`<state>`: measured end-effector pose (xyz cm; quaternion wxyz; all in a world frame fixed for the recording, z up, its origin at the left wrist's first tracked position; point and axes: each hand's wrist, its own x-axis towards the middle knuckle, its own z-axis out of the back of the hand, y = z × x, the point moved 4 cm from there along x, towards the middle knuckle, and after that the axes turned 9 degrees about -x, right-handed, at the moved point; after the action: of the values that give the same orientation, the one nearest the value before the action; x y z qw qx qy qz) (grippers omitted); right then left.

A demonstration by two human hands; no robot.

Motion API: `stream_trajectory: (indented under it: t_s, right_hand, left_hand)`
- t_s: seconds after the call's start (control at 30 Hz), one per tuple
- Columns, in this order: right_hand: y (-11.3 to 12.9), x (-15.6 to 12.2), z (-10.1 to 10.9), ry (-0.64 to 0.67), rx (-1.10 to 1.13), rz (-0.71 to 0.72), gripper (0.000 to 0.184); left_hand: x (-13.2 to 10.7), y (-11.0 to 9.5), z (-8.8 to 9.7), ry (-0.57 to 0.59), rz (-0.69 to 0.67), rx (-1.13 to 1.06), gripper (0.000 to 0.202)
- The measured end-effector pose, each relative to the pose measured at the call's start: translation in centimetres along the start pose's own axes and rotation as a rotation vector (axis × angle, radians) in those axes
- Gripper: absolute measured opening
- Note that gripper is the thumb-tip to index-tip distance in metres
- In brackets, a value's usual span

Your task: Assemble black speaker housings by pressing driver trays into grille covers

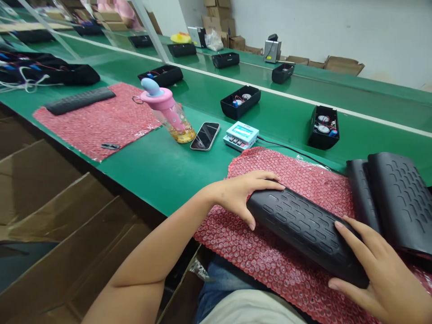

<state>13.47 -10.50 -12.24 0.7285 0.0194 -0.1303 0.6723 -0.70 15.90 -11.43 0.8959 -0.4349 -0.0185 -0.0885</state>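
A long black speaker housing (300,222) with an oval-patterned grille lies face up on red bubble wrap (229,243) in front of me. My left hand (248,191) wraps round its left end, thumb on the near side and fingers over the far edge. Round the right end curls my right hand (378,265), its fingertips on the top and the thumb along the near side. More black housings (401,202) are stacked just right of it. Beyond the wrap sits a small light-blue device (241,135) with a screen and a black cable.
A phone (205,136) and a tilted-looking pink-lidded bottle (172,117) stand left of the device. Open black housings with wires (324,128) line the green bench (145,166). Cardboard boxes (60,229) are below at left. Another person (121,11) is far back.
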Motion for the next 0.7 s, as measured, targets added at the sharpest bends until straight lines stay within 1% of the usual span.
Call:
stream_trajectory:
  t_s: [0.17, 0.27, 0.37, 0.47, 0.7]
  right_hand:
    - [-0.1, 0.2, 0.4, -0.007, 0.041, -0.008, 0.081]
    - [0.3, 0.8, 0.7, -0.035, 0.032, 0.007, 0.081]
    - [0.5, 1.1, 0.5, -0.033, 0.016, 0.034, 0.08]
    - [0.2, 0.8, 0.1, -0.019, 0.017, 0.042, 0.079]
    - [-0.6, -0.5, -0.5, -0.032, 0.083, 0.027, 0.081]
  left_hand:
    - [-0.3, -1.0, 0.9, -0.024, -0.058, -0.011, 0.087]
    - [-0.7, -0.9, 1.3, -0.032, -0.065, -0.002, 0.088]
    - [-0.8, -0.2, 1.1, -0.032, -0.04, -0.001, 0.09]
    - [-0.8, 0.3, 0.8, -0.038, -0.031, -0.008, 0.09]
    - [-0.5, -0.2, 0.5, -0.055, -0.096, -0.033, 0.088]
